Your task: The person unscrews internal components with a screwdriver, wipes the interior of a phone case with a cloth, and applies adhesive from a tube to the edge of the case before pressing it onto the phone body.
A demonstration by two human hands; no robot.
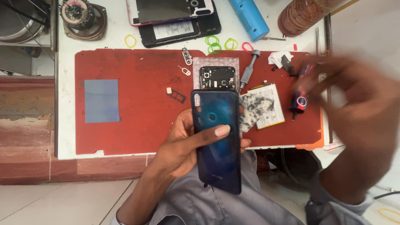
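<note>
One glossy dark-blue phone back cover (217,139), long with rounded corners and a round fingerprint recess near its top, stands upright above the red mat (137,104). The left hand (187,146) clamps it, thumb pressed across its face. The right hand (358,112) is blurred beside a small glue bottle (298,102); its fingers' state cannot be told.

Two bare hands, the left hand (187,143) and the blurred right hand (362,112), are seen; grey fabric sleeves are worn, bunched near both wrists.
</note>
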